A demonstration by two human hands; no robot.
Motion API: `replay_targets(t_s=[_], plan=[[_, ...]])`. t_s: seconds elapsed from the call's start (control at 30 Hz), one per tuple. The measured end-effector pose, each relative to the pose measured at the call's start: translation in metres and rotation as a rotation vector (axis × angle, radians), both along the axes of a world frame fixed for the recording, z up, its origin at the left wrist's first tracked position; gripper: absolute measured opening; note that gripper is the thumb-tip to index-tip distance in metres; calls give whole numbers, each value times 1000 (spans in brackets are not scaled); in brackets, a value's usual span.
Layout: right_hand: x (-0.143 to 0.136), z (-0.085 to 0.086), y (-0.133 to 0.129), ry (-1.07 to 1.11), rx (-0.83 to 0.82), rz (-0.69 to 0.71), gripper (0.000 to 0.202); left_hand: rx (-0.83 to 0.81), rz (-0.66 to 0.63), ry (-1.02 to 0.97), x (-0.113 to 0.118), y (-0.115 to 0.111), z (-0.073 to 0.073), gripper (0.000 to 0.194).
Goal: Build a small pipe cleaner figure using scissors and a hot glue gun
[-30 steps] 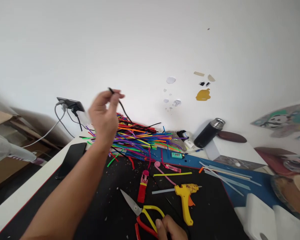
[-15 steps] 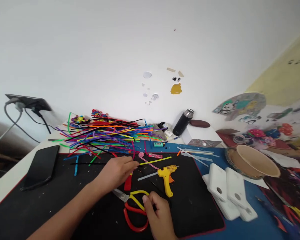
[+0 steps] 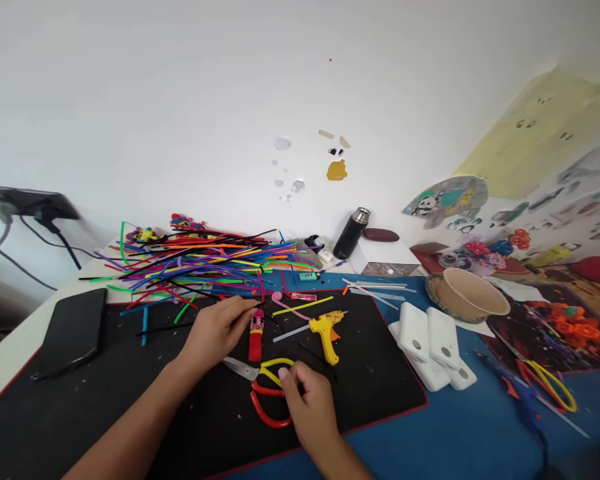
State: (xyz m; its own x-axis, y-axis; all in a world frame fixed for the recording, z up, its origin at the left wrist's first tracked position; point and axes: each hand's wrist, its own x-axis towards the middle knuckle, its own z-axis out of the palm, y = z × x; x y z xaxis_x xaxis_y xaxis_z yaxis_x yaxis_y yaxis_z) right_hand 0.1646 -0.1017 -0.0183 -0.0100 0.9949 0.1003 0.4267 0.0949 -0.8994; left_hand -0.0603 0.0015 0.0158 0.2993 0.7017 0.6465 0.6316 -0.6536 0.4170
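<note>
My left hand (image 3: 217,331) is closed in a pinch above the black mat (image 3: 370,393), its fingertips at a thin black pipe cleaner (image 3: 165,329) that sticks out to the left. Just right of those fingertips lies a red and pink tool (image 3: 255,337). My right hand (image 3: 303,397) is curled, thumb against fingers, beside the handles of the scissors (image 3: 270,393); what it pinches is too small to make out. The scissors lie with red and yellow handles, blades pointing left. A yellow glue gun (image 3: 326,333) and a yellow pipe cleaner (image 3: 300,307) rest beyond my right hand.
A heap of coloured pipe cleaners (image 3: 200,263) spreads along the back. A phone (image 3: 75,327) lies at the left. Towards the right are a black flask (image 3: 351,233), glue sticks (image 3: 380,290), white devices (image 3: 430,337), a bowl (image 3: 473,297) and more scissors (image 3: 547,380).
The view has turned right. My left hand has moved back from the yellow pipe cleaner's end, leaving the red and pink tool more exposed. My right hand remains by the scissor handles.
</note>
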Motion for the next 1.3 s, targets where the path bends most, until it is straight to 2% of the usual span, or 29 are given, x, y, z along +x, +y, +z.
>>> replay_targets(t_s=[0.17, 0.33, 0.53, 0.63, 0.77, 0.83, 0.9, 1.13, 1.2, 1.3], plan=[[-19, -1, -6, -114, 81, -19, 48, 11, 81, -65, -8, 2, 12, 24], [-42, -2, -8, -76, 46, -3, 49, -3, 48, -80, -10, -3, 19, 24], [-85, -1, 0, 4, 14, 35, 47, -27, 2, -60, -7, -3, 27, 27], [-108, 0, 10, 54, -43, 83, 42, -61, -15, -62, -1, 1, 30, 27], [-125, 0, 20, 139, -99, 237, 38, -112, -36, -76, 7, 10, 32, 27], [-121, 0, 24, 241, -140, 279, 37, -129, -36, -81, 8, 15, 31, 26], [-108, 1, 29, 323, -142, 265, 40, -149, -33, -82, 8, 18, 30, 25], [-40, 29, 60, 316, 33, 98, 47, -186, 1, -30, 10, 20, 14, 28], [-30, 34, 73, 330, 72, 30, 50, -163, 5, 16, 10, 19, 8, 31], [-28, 33, 88, 402, 81, -34, 51, -100, 39, 77, 6, 17, 1, 32]])
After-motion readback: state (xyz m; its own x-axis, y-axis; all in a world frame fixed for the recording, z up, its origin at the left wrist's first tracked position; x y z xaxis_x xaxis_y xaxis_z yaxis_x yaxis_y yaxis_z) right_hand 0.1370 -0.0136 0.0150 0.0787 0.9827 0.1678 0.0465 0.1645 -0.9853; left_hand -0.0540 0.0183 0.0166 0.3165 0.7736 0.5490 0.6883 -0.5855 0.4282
